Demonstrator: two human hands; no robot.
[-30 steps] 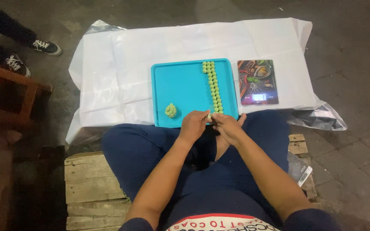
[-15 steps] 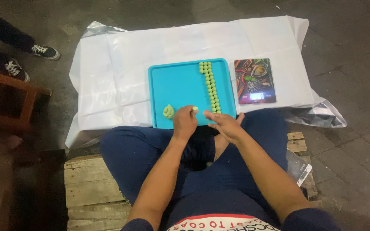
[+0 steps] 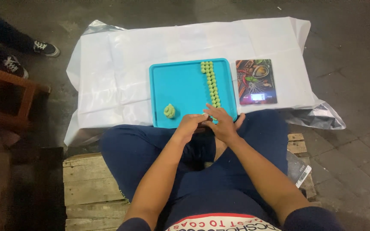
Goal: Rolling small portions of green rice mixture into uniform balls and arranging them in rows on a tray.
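Both arms reach forward, left hand (image 3: 190, 122) and right hand (image 3: 222, 121) pressed together at the teal tray (image 3: 177, 81) edge.

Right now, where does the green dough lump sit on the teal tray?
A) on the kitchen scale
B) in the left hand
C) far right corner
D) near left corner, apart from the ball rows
D: the green dough lump lies at the teal tray's near left, apart from the ball rows.

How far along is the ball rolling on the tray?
Done: a line of small green balls runs down the right side of the teal tray. In hand: left hand and right hand meet at the line's near end; anything between them is hidden. Left: one green dough lump.
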